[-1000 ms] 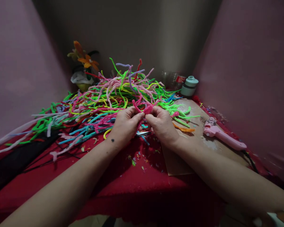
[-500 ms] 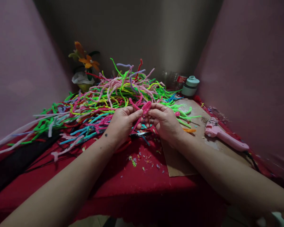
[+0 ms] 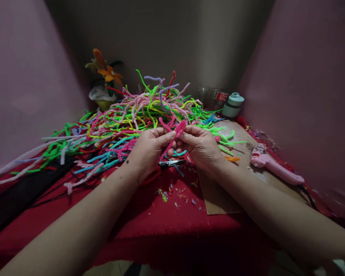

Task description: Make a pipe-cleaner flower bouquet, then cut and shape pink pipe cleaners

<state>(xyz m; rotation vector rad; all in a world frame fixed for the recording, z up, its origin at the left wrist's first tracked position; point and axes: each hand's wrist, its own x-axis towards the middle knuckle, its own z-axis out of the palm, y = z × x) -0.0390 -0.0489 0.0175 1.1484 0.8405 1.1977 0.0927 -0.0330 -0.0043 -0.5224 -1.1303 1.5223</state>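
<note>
Between my fingertips is a hot-pink pipe cleaner [image 3: 180, 127], bent into a small loop at the top with loose ends sticking out to the upper left and lower left. My left hand [image 3: 152, 147] pinches it from the left, thumb on top. From the right, my right hand [image 3: 200, 147] pinches it at the base of the loop. Both hands are closed and nearly touch. Just below them, scissors [image 3: 172, 163] lie on the red cloth, their handles partly hidden by my left hand.
A heap of colourful pipe cleaners [image 3: 143, 111] spreads behind my hands. A pink glue gun [image 3: 276, 166] rests on a cardboard sheet [image 3: 220, 199] at right. Further back stand a mint-capped bottle [image 3: 233, 104] and a pot with orange flowers [image 3: 105, 97]. Fuzz scraps [image 3: 163, 196] dot the red cloth [image 3: 149, 224].
The pink loop now stands more upright and looks narrower between my fingers. Both hands keep their pinch in nearly the same place. The whole view has shifted slightly.
</note>
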